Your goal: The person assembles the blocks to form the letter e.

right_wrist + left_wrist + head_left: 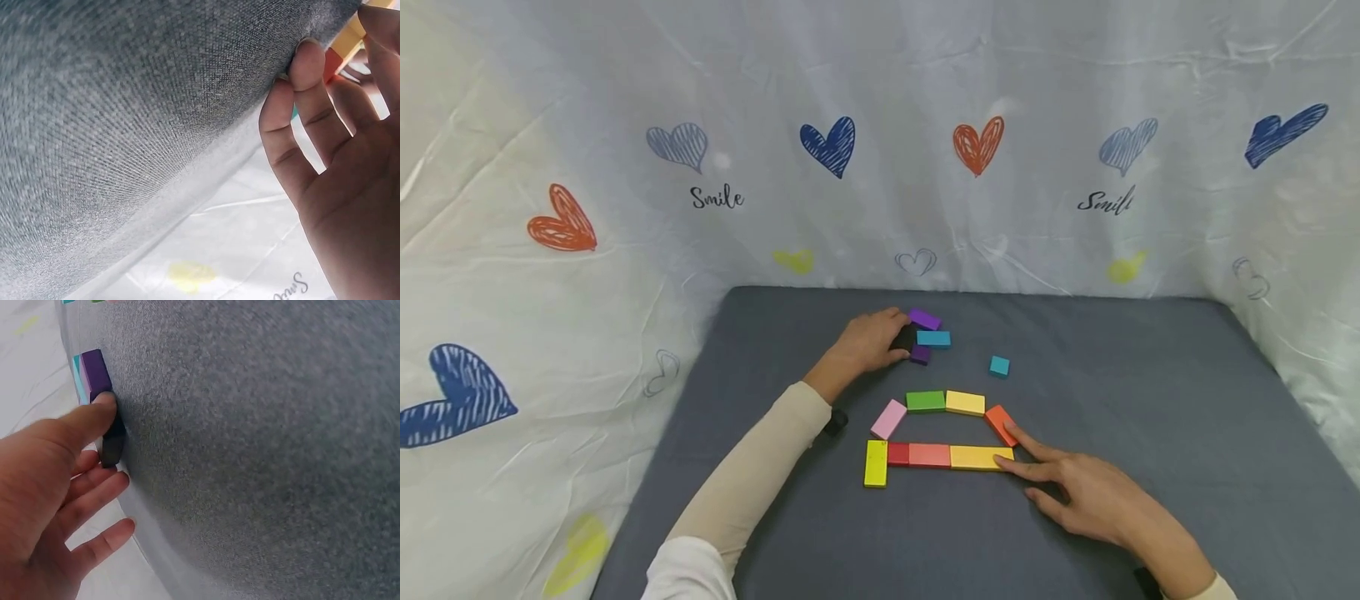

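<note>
The left hand [868, 340] has its thumb and fingers on either side of a black block [905, 337]; the left wrist view shows the thumb of that hand [62, 469] against the black block [114, 434]. Touching or close beside it are a dark purple block [921, 355], a blue block [934, 339] and a purple block [925, 319]. With fingers extended, the right hand [1090, 496] touches the orange block [1000, 425] and the right end of a light orange block [973, 457]. In the right wrist view, this hand [356, 137] hides most of the blocks.
Red [898, 454] and salmon [929, 455] blocks continue the lower row, with an upright-lying yellow block [876, 464] at its left. Pink [889, 419], green [926, 402] and pale yellow [965, 403] blocks arch above. A small blue block [999, 367] lies apart on the grey cloth [1112, 375].
</note>
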`<action>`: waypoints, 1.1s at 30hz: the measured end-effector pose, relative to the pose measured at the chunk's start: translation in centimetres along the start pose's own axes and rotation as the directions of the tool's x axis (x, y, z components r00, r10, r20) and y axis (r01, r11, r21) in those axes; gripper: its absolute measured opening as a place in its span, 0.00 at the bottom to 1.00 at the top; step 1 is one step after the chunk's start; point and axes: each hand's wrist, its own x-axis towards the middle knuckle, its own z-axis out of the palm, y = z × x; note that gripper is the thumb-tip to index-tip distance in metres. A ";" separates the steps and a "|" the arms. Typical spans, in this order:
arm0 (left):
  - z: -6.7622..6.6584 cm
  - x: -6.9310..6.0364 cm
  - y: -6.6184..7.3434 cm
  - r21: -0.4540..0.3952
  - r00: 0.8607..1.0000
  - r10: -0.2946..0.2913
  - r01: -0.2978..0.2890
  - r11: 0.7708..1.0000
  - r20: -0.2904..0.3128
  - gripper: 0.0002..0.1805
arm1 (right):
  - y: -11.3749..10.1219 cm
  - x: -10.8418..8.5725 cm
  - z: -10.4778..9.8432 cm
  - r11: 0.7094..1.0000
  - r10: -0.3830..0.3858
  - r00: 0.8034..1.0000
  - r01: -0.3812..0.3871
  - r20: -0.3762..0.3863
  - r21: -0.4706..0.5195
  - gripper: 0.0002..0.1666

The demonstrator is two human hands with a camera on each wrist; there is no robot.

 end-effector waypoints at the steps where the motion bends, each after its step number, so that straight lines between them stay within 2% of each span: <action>1: -0.1 -0.1 -0.1 -0.002 1.000 -0.006 0.006 1.000 -0.005 0.37 | 0.0 0.0 0.0 1.000 -0.003 1.000 0.003 0.002 0.003 0.34; 5: -0.6 -0.9 -0.4 -0.048 0.998 -0.033 0.030 0.998 -0.054 0.38 | 0.0 0.1 0.0 1.000 -0.015 1.000 0.015 -0.002 0.004 0.34; 11: -1.6 -2.7 -0.8 -0.106 0.988 -0.047 0.031 0.994 -0.149 0.37 | 0.2 0.0 -0.2 1.000 -0.020 1.000 0.020 -0.012 -0.006 0.34; 15: -1.9 -4.2 -0.5 -0.135 0.979 -0.053 0.026 0.990 -0.195 0.37 | 0.3 0.0 -0.3 1.000 -0.023 1.000 0.022 -0.006 -0.008 0.34; 20: -2.1 -6.6 0.8 -0.172 0.969 -0.017 -0.027 0.985 -0.245 0.34 | 0.4 -0.1 -0.3 1.000 -0.022 1.000 0.022 0.010 0.005 0.34; 23: -2.5 -8.1 1.9 -0.157 0.959 0.028 -0.075 0.985 -0.281 0.34 | 0.4 -0.2 -0.3 1.000 -0.025 1.000 0.025 0.007 0.005 0.34; 26: -2.9 -9.6 3.1 -0.145 0.949 0.049 -0.098 0.985 -0.311 0.33 | 0.4 -0.2 -0.3 0.999 -0.032 0.999 0.032 0.000 0.000 0.34; 33: -3.7 -12.9 5.2 -0.168 0.938 0.086 -0.149 0.975 -0.336 0.33 | 0.2 0.1 -0.1 0.999 -0.041 0.999 0.041 -0.001 -0.005 0.34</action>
